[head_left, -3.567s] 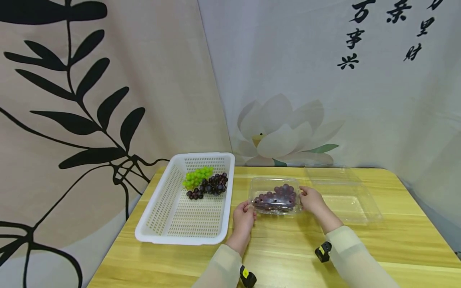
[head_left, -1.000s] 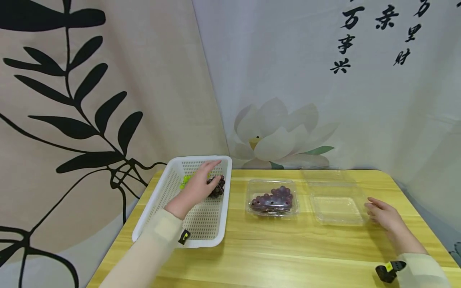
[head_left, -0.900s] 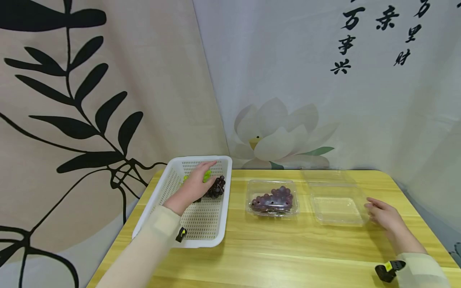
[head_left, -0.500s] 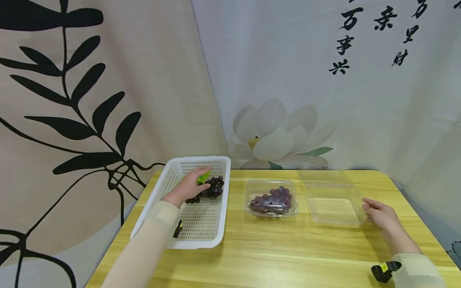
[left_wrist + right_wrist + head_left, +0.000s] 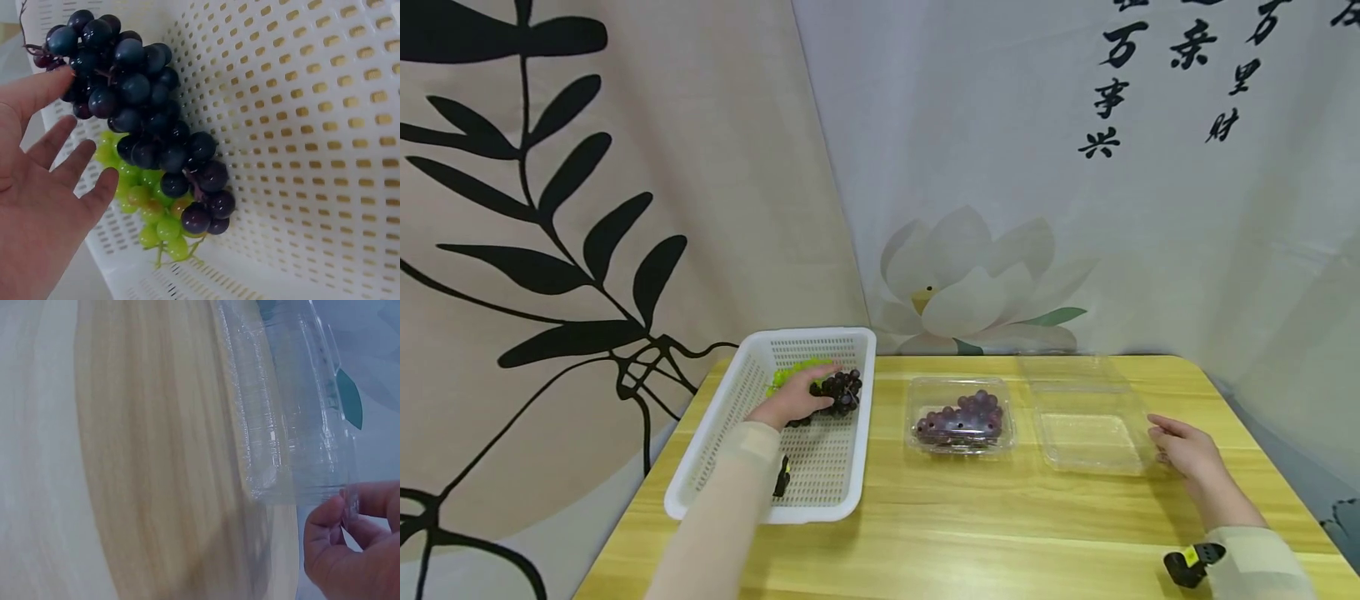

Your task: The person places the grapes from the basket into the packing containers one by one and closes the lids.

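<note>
In the white basket [image 5: 844,505] my left hand [image 5: 793,398] reaches over a bunch of dark grapes [image 5: 844,392]. The left wrist view shows its fingers spread beside the bunch, the thumb tip at or against the dark grapes [image 5: 134,87]. Green grapes [image 5: 156,215] lie next to them, partly covered by the dark bunch. At the right, my right hand [image 5: 1191,452] pinches the side edge of an open clear plastic box [image 5: 1090,442]. Thumb and finger close on that clear rim in the right wrist view, where the right hand [image 5: 356,556] sits low at the right.
A shut clear box [image 5: 961,417] with reddish-purple grapes inside stands between the basket and the open box. Everything rests on a wooden table [image 5: 970,533]. Behind its back edge hangs a printed cloth [image 5: 737,167].
Both hands have left the grape-filled clear box. The left went into the basket and has since sunk from the green grapes toward the dark ones; the right moved to the open box's edge.
</note>
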The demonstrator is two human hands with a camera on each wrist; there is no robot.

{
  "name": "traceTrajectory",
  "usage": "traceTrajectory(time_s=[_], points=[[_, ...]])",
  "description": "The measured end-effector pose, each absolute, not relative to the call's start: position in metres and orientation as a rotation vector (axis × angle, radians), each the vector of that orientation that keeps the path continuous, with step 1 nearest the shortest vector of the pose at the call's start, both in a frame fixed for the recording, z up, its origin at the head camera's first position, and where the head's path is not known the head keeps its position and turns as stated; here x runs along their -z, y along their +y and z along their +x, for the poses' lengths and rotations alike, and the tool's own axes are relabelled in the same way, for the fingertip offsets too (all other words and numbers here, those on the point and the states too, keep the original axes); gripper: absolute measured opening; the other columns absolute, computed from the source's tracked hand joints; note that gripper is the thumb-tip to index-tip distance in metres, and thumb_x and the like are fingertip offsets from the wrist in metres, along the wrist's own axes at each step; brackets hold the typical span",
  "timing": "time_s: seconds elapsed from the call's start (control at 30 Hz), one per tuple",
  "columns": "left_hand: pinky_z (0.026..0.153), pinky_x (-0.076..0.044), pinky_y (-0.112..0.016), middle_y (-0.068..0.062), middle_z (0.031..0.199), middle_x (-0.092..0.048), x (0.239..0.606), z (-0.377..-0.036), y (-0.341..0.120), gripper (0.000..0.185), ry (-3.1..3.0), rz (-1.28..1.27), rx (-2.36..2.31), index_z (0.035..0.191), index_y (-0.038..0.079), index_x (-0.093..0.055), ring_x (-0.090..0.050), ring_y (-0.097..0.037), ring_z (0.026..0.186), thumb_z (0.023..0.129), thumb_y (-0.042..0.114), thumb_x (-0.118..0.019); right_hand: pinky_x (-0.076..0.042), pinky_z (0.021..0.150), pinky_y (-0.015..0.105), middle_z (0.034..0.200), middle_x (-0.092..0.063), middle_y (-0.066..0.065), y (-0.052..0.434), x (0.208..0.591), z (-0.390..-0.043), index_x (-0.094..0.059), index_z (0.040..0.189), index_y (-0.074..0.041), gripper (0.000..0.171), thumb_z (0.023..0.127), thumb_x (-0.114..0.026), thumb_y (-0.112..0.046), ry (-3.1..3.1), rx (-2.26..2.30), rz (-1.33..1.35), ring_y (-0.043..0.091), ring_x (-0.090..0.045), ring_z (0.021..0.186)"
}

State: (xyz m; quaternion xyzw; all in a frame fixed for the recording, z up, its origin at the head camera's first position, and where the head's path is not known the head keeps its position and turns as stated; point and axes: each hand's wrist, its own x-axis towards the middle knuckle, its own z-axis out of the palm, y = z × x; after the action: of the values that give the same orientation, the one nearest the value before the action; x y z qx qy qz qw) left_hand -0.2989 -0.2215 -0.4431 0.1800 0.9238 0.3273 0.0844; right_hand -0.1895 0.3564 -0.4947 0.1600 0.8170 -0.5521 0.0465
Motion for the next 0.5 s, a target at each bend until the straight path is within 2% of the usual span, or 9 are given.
traceTrajectory(time_s=[0.03,0.17,0.27,0.3,0.33,0.4,0.43,0.47,0.5], points=[[0.111,-0.027,-0.057,-0.018,0.150,-0.033,0.445,-0.299,-0.221,0.063,2.747,0.507,-0.977,0.143,0.010,-0.041,-0.027,-0.040,0.138,0.085,-0.003,-0.061,-0.053,0.066,0.024,0.096,-0.048,-0.017,0.357,0.496,-0.190,-0.026,0.145,0.007,0.057,0.101,-0.042,-0.025,2.490,1.696,0.492,0.002,-0.053,0.075],[0.111,-0.027,-0.055,-0.017,0.152,-0.029,0.450,-0.300,-0.217,0.076,2.715,0.418,-0.980,0.145,0.014,-0.038,-0.026,-0.039,0.139,0.076,-0.007,-0.061,-0.053,0.065,0.023,0.095,-0.049,-0.021,0.364,0.505,-0.194,-0.034,0.146,-0.009,0.054,0.099,-0.047,-0.029,2.429,1.764,0.551,0.001,-0.053,0.075],[0.112,-0.026,-0.055,-0.017,0.152,-0.029,0.455,-0.302,-0.214,0.079,2.735,0.416,-0.936,0.147,0.015,-0.036,-0.028,-0.039,0.138,0.077,-0.004,-0.067,-0.052,0.064,0.023,0.101,-0.052,-0.015,0.364,0.506,-0.196,-0.033,0.147,-0.010,0.053,0.099,-0.047,-0.029,2.434,1.746,0.575,0.002,-0.053,0.074],[0.112,-0.026,-0.055,-0.018,0.152,-0.030,0.457,-0.302,-0.213,0.080,2.748,0.426,-0.916,0.147,0.015,-0.035,-0.028,-0.040,0.138,0.077,-0.002,-0.069,-0.051,0.064,0.024,0.102,-0.052,-0.012,0.361,0.504,-0.196,-0.030,0.147,-0.004,0.055,0.100,-0.045,-0.028,2.452,1.724,0.579,0.003,-0.053,0.073],[0.112,-0.026,-0.055,-0.018,0.151,-0.031,0.459,-0.302,-0.212,0.080,2.760,0.440,-0.898,0.147,0.015,-0.034,-0.029,-0.040,0.137,0.077,0.000,-0.071,-0.051,0.063,0.023,0.100,-0.052,-0.013,0.359,0.502,-0.195,-0.030,0.147,-0.003,0.054,0.100,-0.044,-0.026,2.458,1.714,0.601,0.003,-0.053,0.072],[0.112,-0.026,-0.055,-0.017,0.151,-0.031,0.464,-0.304,-0.211,0.083,2.774,0.438,-0.878,0.148,0.017,-0.033,-0.030,-0.040,0.137,0.078,0.004,-0.074,-0.051,0.061,0.023,0.107,-0.052,-0.001,0.358,0.503,-0.196,-0.028,0.145,0.004,0.054,0.100,-0.042,-0.023,2.495,1.684,0.607,0.004,-0.053,0.072],[0.112,-0.026,-0.055,-0.016,0.151,-0.031,0.465,-0.304,-0.210,0.083,2.774,0.426,-0.873,0.148,0.019,-0.032,-0.029,-0.039,0.137,0.078,0.005,-0.075,-0.051,0.058,0.023,0.103,-0.053,-0.004,0.359,0.506,-0.198,-0.029,0.145,0.004,0.054,0.100,-0.042,-0.022,2.492,1.694,0.628,0.004,-0.053,0.071],[0.111,-0.026,-0.056,-0.016,0.151,-0.031,0.466,-0.304,-0.209,0.083,2.779,0.428,-0.868,0.148,0.018,-0.032,-0.030,-0.040,0.137,0.078,0.006,-0.075,-0.050,0.056,0.023,0.099,-0.054,-0.006,0.361,0.508,-0.199,-0.035,0.145,-0.001,0.051,0.099,-0.043,-0.021,2.478,1.715,0.656,0.003,-0.053,0.070],[0.111,-0.026,-0.056,-0.015,0.151,-0.031,0.467,-0.304,-0.209,0.083,2.777,0.420,-0.873,0.148,0.019,-0.032,-0.029,-0.039,0.137,0.078,0.007,-0.075,-0.050,0.055,0.023,0.101,-0.056,-0.003,0.363,0.512,-0.201,-0.036,0.144,-0.001,0.050,0.099,-0.044,-0.021,2.478,1.722,0.676,0.004,-0.054,0.070]])
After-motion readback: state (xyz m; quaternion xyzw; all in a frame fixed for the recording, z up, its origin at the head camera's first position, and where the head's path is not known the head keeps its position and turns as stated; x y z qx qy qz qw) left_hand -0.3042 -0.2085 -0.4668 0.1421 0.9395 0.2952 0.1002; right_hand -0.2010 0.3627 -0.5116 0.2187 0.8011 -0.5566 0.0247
